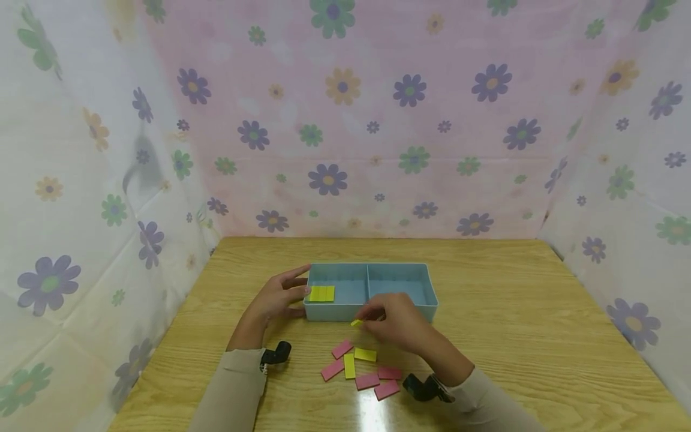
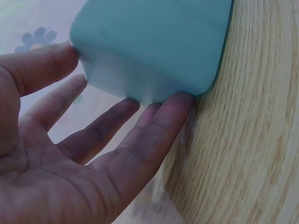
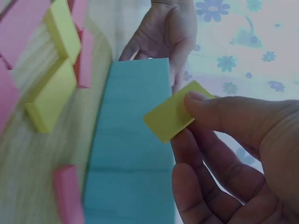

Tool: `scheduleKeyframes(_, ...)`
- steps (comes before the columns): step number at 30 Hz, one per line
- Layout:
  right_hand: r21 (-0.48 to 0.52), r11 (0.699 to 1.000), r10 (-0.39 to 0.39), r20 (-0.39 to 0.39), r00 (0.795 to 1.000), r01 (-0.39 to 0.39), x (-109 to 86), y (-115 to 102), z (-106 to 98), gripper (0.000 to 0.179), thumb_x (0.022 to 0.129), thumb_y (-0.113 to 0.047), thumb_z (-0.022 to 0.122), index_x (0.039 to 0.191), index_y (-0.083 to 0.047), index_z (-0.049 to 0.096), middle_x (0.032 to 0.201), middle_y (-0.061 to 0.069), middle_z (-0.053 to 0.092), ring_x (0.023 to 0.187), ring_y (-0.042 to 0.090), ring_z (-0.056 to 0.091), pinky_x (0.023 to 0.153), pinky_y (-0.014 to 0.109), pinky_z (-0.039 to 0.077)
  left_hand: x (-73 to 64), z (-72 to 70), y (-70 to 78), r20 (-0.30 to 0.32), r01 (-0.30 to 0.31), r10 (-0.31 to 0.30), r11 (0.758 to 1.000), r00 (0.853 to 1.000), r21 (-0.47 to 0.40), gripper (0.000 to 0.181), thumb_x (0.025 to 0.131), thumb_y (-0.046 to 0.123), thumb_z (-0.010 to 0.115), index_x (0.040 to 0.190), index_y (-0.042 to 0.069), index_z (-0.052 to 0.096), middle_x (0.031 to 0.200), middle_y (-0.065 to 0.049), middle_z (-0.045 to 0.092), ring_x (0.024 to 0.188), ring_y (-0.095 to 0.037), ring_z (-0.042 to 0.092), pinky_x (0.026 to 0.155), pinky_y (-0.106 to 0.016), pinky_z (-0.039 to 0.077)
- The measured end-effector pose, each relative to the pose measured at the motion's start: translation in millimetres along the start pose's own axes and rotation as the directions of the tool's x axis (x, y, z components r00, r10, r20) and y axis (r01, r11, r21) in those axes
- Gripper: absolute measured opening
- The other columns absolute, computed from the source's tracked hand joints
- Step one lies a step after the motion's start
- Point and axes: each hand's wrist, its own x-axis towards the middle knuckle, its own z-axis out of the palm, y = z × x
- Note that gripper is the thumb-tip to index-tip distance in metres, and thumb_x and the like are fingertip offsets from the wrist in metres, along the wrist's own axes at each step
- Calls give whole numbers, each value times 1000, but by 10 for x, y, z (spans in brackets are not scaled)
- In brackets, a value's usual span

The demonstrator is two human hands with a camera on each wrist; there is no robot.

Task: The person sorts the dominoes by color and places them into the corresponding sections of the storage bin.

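A light blue two-compartment box (image 1: 337, 312) lies lengthwise on the table. My left hand (image 1: 274, 298) is at its left end, and in the left wrist view spread fingers (image 2: 156, 128) touch the end wall with their tips. Between thumb and fingers, my right hand (image 1: 402, 321) pinches a flat yellow block (image 3: 170, 112) just in front of the box's front wall. Several yellow blocks (image 1: 321, 294) lie side by side in the near left corner of the left compartment. Nothing shows inside the visible part of the right compartment (image 1: 396, 276); my right hand covers some of its front.
In front of the box, two loose yellow blocks (image 1: 349, 366) lie among several pink blocks (image 1: 367, 381) on the wooden table (image 1: 502, 312). Flower-patterned cloth (image 1: 372, 108) hangs behind the table and along both sides.
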Motion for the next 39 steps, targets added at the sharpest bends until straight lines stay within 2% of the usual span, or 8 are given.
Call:
scheduleKeyframes(6,-25,1000,-9,-79,997,7,68,-131,-52,11,93,-20,79,101,-28,78,96,-13,75,87,8,73,73,24,59,-10,8,12,-2,-1,1,1000,1000,4,61,101,14,68,155,36,49,159,-15,45,133,-37,58,89,-55,61)
scheduleKeyframes(9,-23,1000,4,-119,993,-7,118,-185,-65,12,93,-22,79,103,-28,77,97,-12,74,87,9,73,73,26,60,-15,8,22,-6,-3,3,1000,1000,6,61,101,14,68,155,36,50,159,-14,45,133,-37,58,89,-55,61)
scheduleKeyframes(18,86,991,119,-206,971,-103,276,-217,-86,20,89,-24,84,108,-27,78,94,-12,76,84,6,71,76,30,61,-13,34,48,2,-4,4,1000,1000,16,62,102,14,67,157,33,47,160,-15,44,134,-37,58,89,-55,61)
scheduleKeyframes(25,163,977,167,-186,968,-138,378,-154,-65,18,90,-22,83,107,-24,80,96,-8,76,89,10,72,78,33,62,-14,27,31,-12,11,-11,1000,1000,10,60,101,13,68,154,37,50,159,-14,45,134,-38,58,89,-55,61)
scheduleKeyframes(31,226,955,231,-154,961,-194,457,-105,-76,18,90,-23,83,107,-23,80,97,-4,76,85,14,72,74,36,62,-9,26,31,1,13,-13,1000,1000,1,61,101,15,69,155,36,49,160,-15,44,135,-38,57,91,-56,60)
scheduleKeyframes(35,264,939,258,-125,958,-218,511,-90,-82,18,91,-23,82,108,-19,80,94,-1,77,84,24,74,74,41,63,-20,25,40,-2,13,-13,1000,1000,0,61,101,14,68,155,36,49,159,-14,45,134,-37,58,90,-56,60)
scheduleKeyframes(39,329,913,288,-93,953,-244,578,-91,-82,19,91,-20,81,109,-14,79,93,3,78,90,33,76,78,45,64,-30,17,34,-2,6,-6,1000,1000,3,61,102,13,67,156,34,48,159,-15,45,133,-37,59,90,-56,60)
